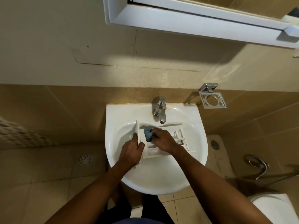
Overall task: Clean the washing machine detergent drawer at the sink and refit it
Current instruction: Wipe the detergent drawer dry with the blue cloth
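a round floor drain (85,158) sits far left. in the white sink (113,126), my left hand (131,151) grips the front panel of the detergent drawer (161,152), fingers curled round its edge. the drawer lies across the basin, compartments up, below the tap (160,110). my right hand (163,141) holds a blue pad (148,134) pressed into the compartment just beside the panel. a metal holder (212,98) hangs on the wall at right.

Glossy white ceramic sink (161,183); shiny metal tap (160,110); matt white plastic drawer (161,152); soft blue cloth (148,134).
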The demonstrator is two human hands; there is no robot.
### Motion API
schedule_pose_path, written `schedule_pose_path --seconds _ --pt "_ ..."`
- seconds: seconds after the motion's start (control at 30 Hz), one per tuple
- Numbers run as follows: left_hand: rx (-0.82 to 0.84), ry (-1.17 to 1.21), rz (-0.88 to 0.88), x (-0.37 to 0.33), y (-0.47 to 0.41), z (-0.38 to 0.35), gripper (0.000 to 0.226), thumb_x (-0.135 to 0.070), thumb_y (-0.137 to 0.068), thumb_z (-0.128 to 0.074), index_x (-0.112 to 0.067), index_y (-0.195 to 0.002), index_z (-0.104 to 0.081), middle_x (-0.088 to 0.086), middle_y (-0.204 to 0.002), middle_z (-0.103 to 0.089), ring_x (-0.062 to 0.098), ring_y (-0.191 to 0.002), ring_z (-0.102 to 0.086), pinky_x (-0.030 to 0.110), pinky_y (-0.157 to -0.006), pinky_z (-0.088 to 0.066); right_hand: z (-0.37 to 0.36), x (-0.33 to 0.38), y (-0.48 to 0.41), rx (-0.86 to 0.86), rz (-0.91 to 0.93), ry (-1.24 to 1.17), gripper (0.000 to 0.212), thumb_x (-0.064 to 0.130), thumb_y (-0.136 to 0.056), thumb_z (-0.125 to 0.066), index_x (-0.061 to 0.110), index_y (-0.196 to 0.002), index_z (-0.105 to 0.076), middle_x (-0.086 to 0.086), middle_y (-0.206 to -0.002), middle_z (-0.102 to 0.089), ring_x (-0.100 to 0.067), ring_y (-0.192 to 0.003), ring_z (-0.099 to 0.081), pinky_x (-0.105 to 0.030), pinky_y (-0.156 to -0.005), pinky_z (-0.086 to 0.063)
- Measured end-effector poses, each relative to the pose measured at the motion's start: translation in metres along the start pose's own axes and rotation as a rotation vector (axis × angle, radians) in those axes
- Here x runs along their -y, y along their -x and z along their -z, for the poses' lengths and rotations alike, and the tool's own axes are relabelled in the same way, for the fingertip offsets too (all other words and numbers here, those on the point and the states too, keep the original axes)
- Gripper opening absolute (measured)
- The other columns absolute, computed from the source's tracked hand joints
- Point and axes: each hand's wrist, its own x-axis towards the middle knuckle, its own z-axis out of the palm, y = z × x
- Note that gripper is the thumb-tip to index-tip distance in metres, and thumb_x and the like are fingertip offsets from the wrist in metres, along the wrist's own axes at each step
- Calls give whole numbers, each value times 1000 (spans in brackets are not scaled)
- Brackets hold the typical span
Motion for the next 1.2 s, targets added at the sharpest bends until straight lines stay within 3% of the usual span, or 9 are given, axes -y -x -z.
schedule_pose_path --seconds 0.1,0.23,0.4,0.57,0.73,0.83,0.9,1.03,1.2 --pt "8 -9 -33 -3 5 -2 48 -25 -104 -47 -10 -149 -43 12 -94 -72 26 -81 -68 38 -77 -54 13 -4 -1 -49 -34 -31 8 26 -89 -65 21 -94 -69 -4 -99 -73 -30 -97 -66 -34 -80 -50" --pt "-17 -28 7 3 3 -2 50 -27 -104 -46 -6 -150 -42 14 -97 -72 29 -86 -68 41 -81 -54 8 17 2 -327 49 111 44 40 -95 -59 28 -137 -57 -9 -113 -74 -33 -99 -69 -39 -82 -55" --pt "-51 20 37 3 2 -1 50 -30 -108 -45 -10 -153 -41 12 -103 -73 23 -85 -67 37 -84 -55 -27 36 -6 -143 117 239 53 34 -102 -53 32 -154 -43 -12 -137 -56 -33 -117 -62 -39 -96 -51" --pt "-85 52 42 7 5 2 49 -22 -106 -47 -11 -154 -42 14 -102 -72 28 -91 -67 36 -85 -50 -11 28 4 -97 296 173 45 24 -99 -60 26 -144 -59 -13 -136 -61 -32 -119 -60 -34 -98 -47" --pt "-67 68 25 9 3 1 50 -26 -106 -48 -11 -154 -43 13 -110 -74 27 -94 -69 38 -87 -53 14 5 14 -7 445 355 31 21 -94 -63 34 -119 -76 -3 -115 -63 -24 -104 -61 -28 -78 -44" --pt "-56 91 7 11 4 1 51 -26 -106 -48 -13 -155 -41 10 -113 -73 25 -94 -69 37 -87 -55 32 -4 15 -81 371 541 17 26 -91 -64 33 -99 -78 -3 -106 -64 -29 -95 -67 -29 -76 -46" --pt "-48 103 3 10 5 2 52 -26 -106 -48 -14 -155 -40 7 -113 -73 21 -91 -68 35 -86 -55 34 -5 17 -154 220 600 16 33 -92 -62 27 -99 -76 -6 -110 -65 -32 -94 -67 -33 -78 -51" --pt "-54 102 24 10 5 2 51 -25 -106 -48 -13 -155 -41 9 -109 -73 22 -90 -68 37 -87 -56 18 7 17 -331 49 386 24 37 -92 -59 23 -104 -75 -9 -110 -67 -33 -94 -67 -35 -79 -55" --pt "-50 63 5 6 3 -1 48 -27 -106 -49 -11 -151 -45 13 -109 -74 29 -96 -69 37 -85 -53 -26 30 10 -156 105 275 26 38 -87 -58 17 -101 -65 -8 -104 -70 -32 -95 -68 -39 -79 -55"
